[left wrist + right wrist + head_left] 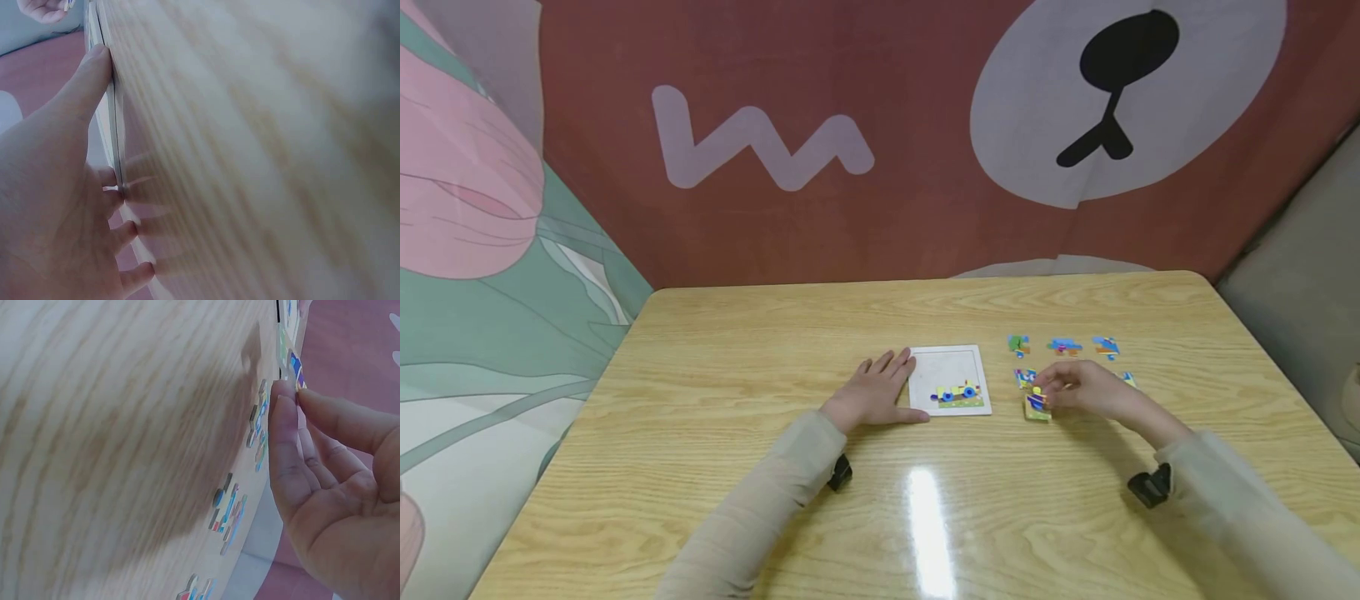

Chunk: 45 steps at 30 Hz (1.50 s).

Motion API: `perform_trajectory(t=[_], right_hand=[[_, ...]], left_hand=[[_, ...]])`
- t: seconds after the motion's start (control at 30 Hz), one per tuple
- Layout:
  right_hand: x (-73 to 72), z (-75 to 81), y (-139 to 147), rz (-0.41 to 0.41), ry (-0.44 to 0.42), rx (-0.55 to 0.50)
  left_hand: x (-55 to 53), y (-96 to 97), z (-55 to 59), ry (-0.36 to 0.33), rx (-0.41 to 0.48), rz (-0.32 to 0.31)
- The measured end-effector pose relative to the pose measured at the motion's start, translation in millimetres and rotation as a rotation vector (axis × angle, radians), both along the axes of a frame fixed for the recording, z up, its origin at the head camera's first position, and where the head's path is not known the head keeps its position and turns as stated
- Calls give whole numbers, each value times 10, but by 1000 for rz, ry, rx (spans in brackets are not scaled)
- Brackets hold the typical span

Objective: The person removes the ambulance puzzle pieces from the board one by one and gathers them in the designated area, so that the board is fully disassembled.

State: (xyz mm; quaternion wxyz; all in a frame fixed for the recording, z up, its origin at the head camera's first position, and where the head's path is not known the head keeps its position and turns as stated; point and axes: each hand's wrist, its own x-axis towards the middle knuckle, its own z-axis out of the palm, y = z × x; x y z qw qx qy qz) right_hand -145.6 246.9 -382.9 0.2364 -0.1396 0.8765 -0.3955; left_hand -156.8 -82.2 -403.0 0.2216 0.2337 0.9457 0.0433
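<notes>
My left hand lies with fingers spread at the left edge of a white puzzle frame; in the left wrist view its thumb and fingertips touch the frame's side. Joined puzzle pieces with a yellow and blue picture sit in the frame's lower right. To the right of the frame, my right hand pinches a puzzle piece between thumb and fingertips. That piece is yellow and green with a small figure, and is held above the table in the right wrist view.
Loose puzzle pieces lie on the wooden table around the right hand: a green one, a blue one, another blue one and a purple-blue one. A red fabric backdrop hangs behind the table.
</notes>
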Motion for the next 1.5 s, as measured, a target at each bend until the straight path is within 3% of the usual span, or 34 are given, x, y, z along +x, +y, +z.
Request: perform_trajectory(t=[0.23, 0.77, 1.27, 1.5], right_hand=[[22, -27, 19, 4, -67, -39], [40, -100, 29, 22, -102, -104], [10, -96, 28, 25, -105, -74], [-2, -98, 39, 42, -40, -24]], left_hand=[[1, 3, 8, 2, -6, -2], [12, 6, 31, -1, -13, -6], [6, 3, 15, 4, -13, -5], [-2, 2, -7, 16, -6, -10]])
